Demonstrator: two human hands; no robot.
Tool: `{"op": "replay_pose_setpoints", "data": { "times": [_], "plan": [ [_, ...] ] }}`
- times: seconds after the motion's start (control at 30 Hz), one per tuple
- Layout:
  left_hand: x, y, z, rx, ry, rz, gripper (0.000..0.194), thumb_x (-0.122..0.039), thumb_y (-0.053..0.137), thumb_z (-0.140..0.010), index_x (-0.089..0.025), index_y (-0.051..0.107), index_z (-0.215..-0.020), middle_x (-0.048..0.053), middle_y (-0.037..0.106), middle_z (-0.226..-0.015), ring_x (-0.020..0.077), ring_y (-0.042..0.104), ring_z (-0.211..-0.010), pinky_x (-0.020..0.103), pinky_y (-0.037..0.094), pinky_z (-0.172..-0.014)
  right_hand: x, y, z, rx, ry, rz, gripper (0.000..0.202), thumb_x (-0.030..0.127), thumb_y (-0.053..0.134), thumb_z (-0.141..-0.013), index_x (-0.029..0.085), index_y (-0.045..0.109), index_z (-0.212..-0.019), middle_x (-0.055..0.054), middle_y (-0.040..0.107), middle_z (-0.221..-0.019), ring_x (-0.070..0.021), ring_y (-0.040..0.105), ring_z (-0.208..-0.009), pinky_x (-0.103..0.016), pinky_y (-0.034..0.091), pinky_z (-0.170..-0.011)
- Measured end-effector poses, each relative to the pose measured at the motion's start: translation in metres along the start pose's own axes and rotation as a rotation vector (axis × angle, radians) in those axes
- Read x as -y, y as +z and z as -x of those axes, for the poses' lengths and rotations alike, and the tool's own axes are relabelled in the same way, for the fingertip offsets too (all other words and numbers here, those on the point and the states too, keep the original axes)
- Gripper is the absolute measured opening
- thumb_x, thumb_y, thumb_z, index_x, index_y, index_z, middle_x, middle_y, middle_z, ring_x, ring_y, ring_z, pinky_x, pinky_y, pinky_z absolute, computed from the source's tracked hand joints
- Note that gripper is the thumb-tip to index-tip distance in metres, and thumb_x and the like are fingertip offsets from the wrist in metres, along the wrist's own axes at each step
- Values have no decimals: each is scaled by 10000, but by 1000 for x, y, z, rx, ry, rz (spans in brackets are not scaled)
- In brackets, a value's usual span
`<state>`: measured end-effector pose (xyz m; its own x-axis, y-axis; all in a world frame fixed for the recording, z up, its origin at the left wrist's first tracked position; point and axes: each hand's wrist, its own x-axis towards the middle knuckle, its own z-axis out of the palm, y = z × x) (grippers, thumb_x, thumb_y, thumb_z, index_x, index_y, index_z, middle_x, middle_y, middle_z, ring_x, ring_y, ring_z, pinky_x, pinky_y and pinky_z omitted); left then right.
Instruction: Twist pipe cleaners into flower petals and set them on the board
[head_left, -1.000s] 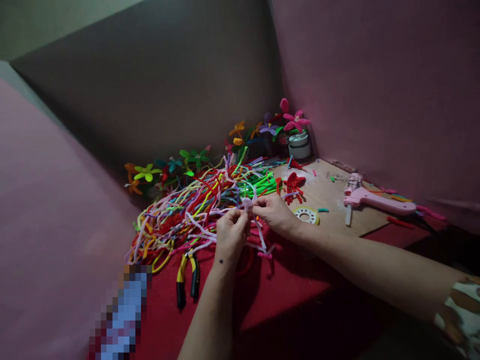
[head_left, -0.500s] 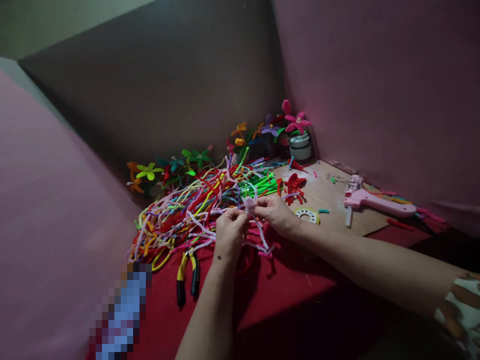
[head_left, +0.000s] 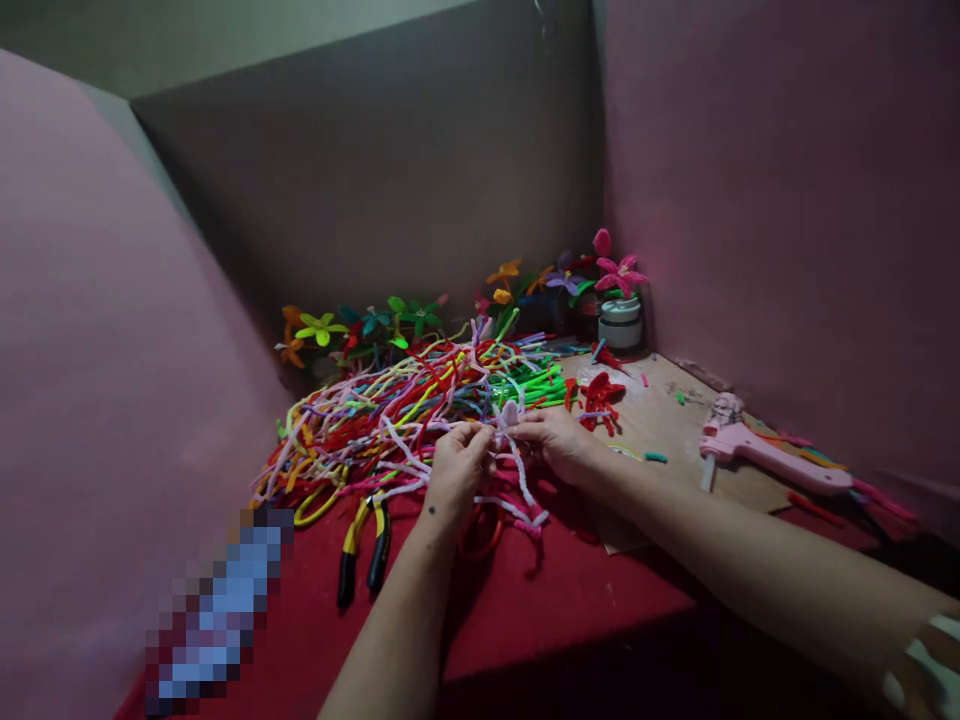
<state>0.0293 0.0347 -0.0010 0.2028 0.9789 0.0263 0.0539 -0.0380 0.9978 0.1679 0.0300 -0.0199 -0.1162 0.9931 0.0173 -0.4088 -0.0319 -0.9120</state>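
Observation:
Low over the front of a heap of pipe cleaners (head_left: 420, 400), my two hands are close together around a pale lilac pipe cleaner (head_left: 510, 412) with a rounded loop standing up. My left hand (head_left: 459, 465) is closed, thumb and fingers pinching the piece from the left. My right hand (head_left: 559, 442) pinches it from the right, just below the loop. The exact grip points are partly hidden by the fingers. Pale pipe cleaners (head_left: 525, 480) slant down below the hands. Yellow-and-black pliers (head_left: 380, 535) lie left of my left wrist.
A pink glue gun (head_left: 780, 455) rests on a board (head_left: 667, 400) at the right. Red bent pipe cleaners (head_left: 602, 397) lie near my right hand. Fuzzy flowers (head_left: 321, 328) line the back, with a small pot (head_left: 620, 325). Yellow scissor handles (head_left: 315, 508) poke out left.
The camera view has shifted, so the scene sits slightly lower and mostly farther right. My right fingertips have moved slightly down from the loop; both hands stay at the lilac pipe cleaner.

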Motion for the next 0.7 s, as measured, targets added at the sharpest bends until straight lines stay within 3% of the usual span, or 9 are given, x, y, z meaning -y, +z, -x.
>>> {"op": "replay_pose_setpoints", "data": {
  "times": [0.23, 0.4, 0.47, 0.57, 0.7],
  "plan": [
    [-4, 0, 1, 18, 40, -35, 244, -366, 610, -663, -133, 539, -678, -54, 465, -438, 41, 353, -325, 160, 233, -328, -1, -9, 0, -20, 10, -82, 184, 199, 669, -556, 137, 497, -539, 38, 467, -447, -63, 414, -394, -203, 331, -392],
    [-26, -20, 20, -65, 104, -26, 240, -381, 600, -670, -160, 536, -738, -49, 505, -549, 50, 382, -369, 176, 271, -354, -1, -15, -4, -69, 11, -79, 158, 175, 646, -559, 138, 495, -529, 47, 436, -421, -53, 373, -359, -197, 300, -353],
    [-28, -32, 35, -29, 97, -251, 223, -384, 564, -704, -162, 543, -693, -45, 481, -514, 68, 397, -396, 193, 302, -394, -3, -17, -6, -65, 24, -69, 142, 173, 627, -566, 140, 495, -528, 43, 442, -418, -56, 379, -352, -199, 302, -348],
    [-19, -42, 58, 94, 67, -759, 226, -360, 509, -742, -168, 545, -628, -1, 528, -563, 120, 484, -523, 234, 363, -519, -7, -19, -9, -49, 34, -74, 128, 166, 607, -570, 143, 491, -522, 39, 445, -406, -55, 364, -338, -198, 289, -336],
    [0, -38, 71, 72, 120, -1302, 138, -292, 473, -752, -185, 549, -794, 69, 599, -840, 192, 542, -761, 280, 370, -660, -9, -18, -9, -31, 34, -95, 145, 156, 605, -567, 146, 473, -506, 41, 432, -389, -51, 349, -335, -191, 280, -329]
  ]
}}
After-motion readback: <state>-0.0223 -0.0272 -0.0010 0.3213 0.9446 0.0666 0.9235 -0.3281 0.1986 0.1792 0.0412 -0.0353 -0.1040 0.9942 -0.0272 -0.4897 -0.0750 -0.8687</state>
